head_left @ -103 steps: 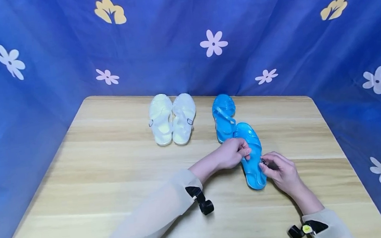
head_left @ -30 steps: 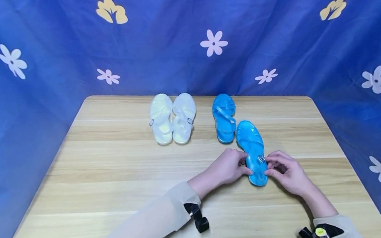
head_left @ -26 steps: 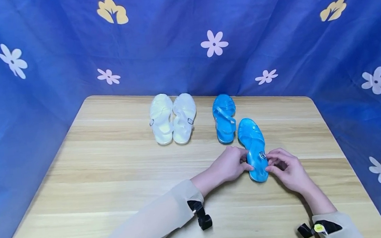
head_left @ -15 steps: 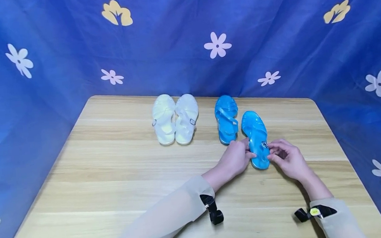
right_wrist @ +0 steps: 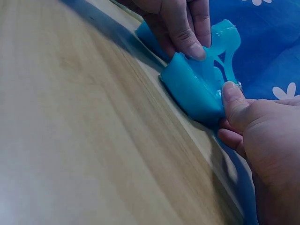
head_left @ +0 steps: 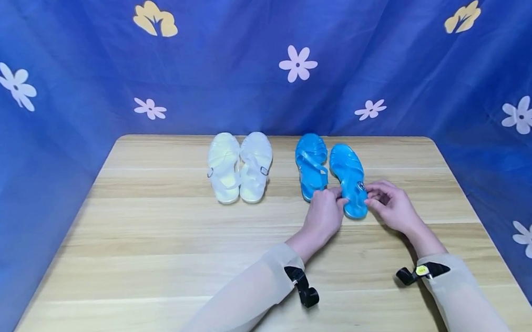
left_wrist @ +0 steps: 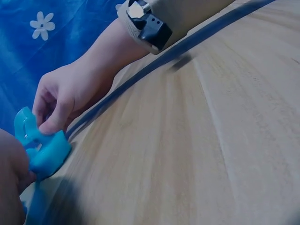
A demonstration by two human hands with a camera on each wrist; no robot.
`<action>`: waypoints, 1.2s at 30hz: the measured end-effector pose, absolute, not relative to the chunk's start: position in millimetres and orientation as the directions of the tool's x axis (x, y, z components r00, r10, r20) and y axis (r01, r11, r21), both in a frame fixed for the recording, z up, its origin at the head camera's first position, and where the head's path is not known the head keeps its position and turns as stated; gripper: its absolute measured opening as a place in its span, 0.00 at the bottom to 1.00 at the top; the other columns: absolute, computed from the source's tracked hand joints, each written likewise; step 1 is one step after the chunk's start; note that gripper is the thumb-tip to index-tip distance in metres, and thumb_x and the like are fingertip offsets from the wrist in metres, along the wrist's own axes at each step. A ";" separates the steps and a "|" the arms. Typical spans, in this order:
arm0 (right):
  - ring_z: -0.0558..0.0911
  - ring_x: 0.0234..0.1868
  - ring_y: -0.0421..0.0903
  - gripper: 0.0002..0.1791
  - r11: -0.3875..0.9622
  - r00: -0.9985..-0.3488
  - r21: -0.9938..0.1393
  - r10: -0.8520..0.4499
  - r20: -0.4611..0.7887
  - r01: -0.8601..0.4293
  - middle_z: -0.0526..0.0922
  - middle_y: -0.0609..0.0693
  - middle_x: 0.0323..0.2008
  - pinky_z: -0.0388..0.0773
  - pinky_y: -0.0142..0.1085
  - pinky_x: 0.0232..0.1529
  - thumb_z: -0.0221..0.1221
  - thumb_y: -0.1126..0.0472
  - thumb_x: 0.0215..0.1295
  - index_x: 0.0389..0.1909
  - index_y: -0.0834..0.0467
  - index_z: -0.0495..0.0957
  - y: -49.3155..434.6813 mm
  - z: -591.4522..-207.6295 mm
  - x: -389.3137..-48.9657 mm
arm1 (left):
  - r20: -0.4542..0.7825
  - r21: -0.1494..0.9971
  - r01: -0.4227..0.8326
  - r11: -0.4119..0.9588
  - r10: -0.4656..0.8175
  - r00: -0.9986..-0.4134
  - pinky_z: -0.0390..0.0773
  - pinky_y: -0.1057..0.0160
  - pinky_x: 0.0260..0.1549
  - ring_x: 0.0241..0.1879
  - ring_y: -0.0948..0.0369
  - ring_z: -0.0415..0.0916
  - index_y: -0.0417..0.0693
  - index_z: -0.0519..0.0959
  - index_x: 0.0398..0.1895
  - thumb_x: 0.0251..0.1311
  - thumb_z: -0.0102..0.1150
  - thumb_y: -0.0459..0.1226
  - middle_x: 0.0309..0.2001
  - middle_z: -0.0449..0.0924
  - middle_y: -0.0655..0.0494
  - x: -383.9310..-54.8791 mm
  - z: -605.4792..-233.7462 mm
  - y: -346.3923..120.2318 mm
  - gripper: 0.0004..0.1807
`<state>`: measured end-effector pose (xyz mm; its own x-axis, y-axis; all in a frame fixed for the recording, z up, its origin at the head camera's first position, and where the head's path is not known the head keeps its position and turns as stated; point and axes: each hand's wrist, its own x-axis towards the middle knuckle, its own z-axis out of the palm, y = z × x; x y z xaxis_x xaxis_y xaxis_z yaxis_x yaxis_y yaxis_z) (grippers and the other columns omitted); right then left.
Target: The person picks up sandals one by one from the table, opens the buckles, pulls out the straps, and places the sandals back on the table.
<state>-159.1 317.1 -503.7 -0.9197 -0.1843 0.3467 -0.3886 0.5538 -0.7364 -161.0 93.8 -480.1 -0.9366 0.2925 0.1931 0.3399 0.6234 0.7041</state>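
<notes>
A blue jelly sandal (head_left: pixel 345 161) lies sole down with its toe toward the curtain. My left hand (head_left: pixel 324 214) holds the left side of its heel part between thumb and fingers. On the opposite side, my right hand (head_left: pixel 393 206) pinches the heel edge just behind the metal buckle (head_left: pixel 360 185). Close up in the right wrist view, the heel (right_wrist: pixel 190 89) sits between both thumbs. The left wrist view shows the heel (left_wrist: pixel 50 157) low at the left edge. Its mate, another blue sandal (head_left: pixel 311 154), stands just to the left, its heel partly behind my left hand.
Two white sandals, the left one (head_left: pixel 224 156) and the right one (head_left: pixel 256 153), stand side by side near the back edge of the wooden table (head_left: pixel 158 238). A blue curtain (head_left: pixel 237 57) with printed flowers hangs behind the table and along both sides.
The right blue sandal has slid away from me toward the back edge, almost level with its mate. Both hands moved along with it. Earlier my right hand held its buckle.
</notes>
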 end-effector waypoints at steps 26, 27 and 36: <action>0.82 0.40 0.48 0.14 0.488 -0.927 -0.790 -0.150 0.343 -0.371 0.82 0.65 0.45 0.79 0.23 0.40 0.67 0.80 0.65 0.51 0.75 0.82 304.8 -489.4 -172.1 | 0.152 0.728 0.289 0.621 0.265 -0.952 0.83 0.62 0.54 0.57 0.55 0.84 0.38 0.82 0.64 0.79 0.58 0.39 0.58 0.86 0.46 -171.0 -478.1 101.6 0.19; 0.82 0.40 0.50 0.14 0.493 -0.927 -0.786 -0.153 0.344 -0.373 0.82 0.66 0.45 0.79 0.23 0.40 0.66 0.80 0.65 0.51 0.76 0.82 302.7 -485.2 -169.6 | 0.153 0.723 0.290 0.626 0.264 -0.952 0.84 0.62 0.53 0.56 0.55 0.84 0.38 0.83 0.63 0.79 0.59 0.40 0.57 0.87 0.47 -172.0 -477.5 101.9 0.18; 0.83 0.40 0.55 0.15 0.502 -0.916 -0.769 -0.150 0.373 -0.396 0.82 0.70 0.46 0.78 0.23 0.40 0.66 0.81 0.64 0.51 0.78 0.81 296.1 -478.8 -178.2 | 0.140 0.696 0.303 0.651 0.291 -0.947 0.82 0.59 0.58 0.60 0.51 0.82 0.33 0.74 0.71 0.77 0.59 0.38 0.62 0.83 0.41 -170.6 -472.7 105.3 0.26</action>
